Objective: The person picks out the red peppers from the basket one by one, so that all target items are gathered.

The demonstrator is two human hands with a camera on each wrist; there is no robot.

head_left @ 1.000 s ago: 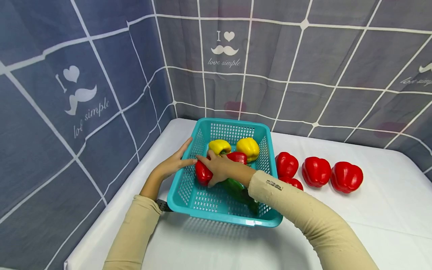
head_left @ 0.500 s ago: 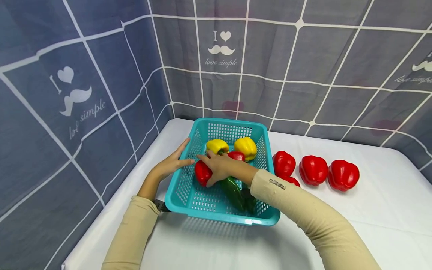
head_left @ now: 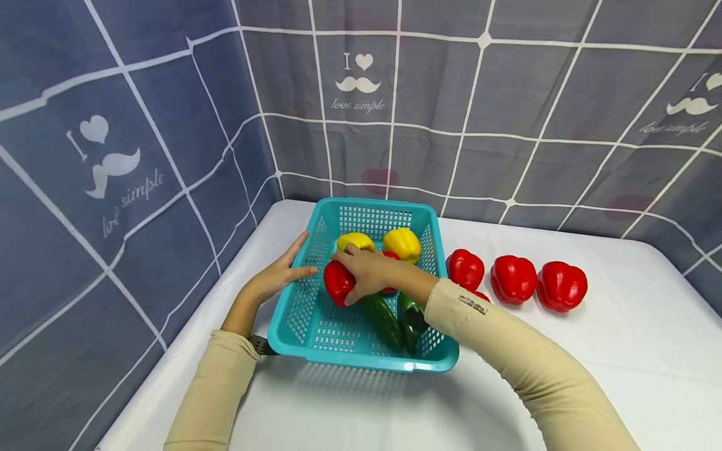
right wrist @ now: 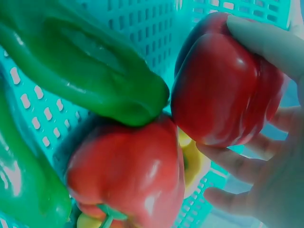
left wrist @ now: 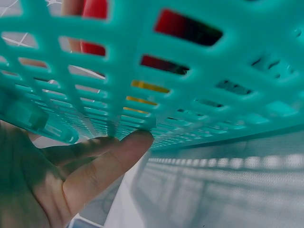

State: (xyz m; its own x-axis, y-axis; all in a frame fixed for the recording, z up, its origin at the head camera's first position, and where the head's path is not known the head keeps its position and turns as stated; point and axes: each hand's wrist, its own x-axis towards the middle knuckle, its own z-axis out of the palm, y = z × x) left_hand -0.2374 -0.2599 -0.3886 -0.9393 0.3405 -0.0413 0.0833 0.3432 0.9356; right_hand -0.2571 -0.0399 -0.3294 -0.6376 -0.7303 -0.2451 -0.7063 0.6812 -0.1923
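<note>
My right hand (head_left: 366,270) grips a red bell pepper (head_left: 337,283) inside the teal basket (head_left: 361,359), thumb on one side and fingers on the other. In the right wrist view, this pepper (right wrist: 216,88) is beside a second red bell pepper (right wrist: 133,166) and the tip of a long green pepper (right wrist: 109,76). My left hand (head_left: 275,277) is at the basket's left wall, fingers straight. The left wrist view shows its thumb (left wrist: 111,166) extended right under the perforated wall. Two yellow bell peppers (head_left: 402,244) lie toward the back of the basket, partly behind my right hand.
Several red bell peppers (head_left: 513,280) sit on the white tablecloth (head_left: 637,351) right of the basket; my right forearm partly covers one. Two green peppers (head_left: 383,322) lie in the basket's front right. Checked curtains (head_left: 429,156) stand behind and at the left.
The head view has turned slightly right. My right hand and the red bell pepper have shifted a little rightward within the basket, and the pepper has tilted. My left hand stays at the basket wall.
</note>
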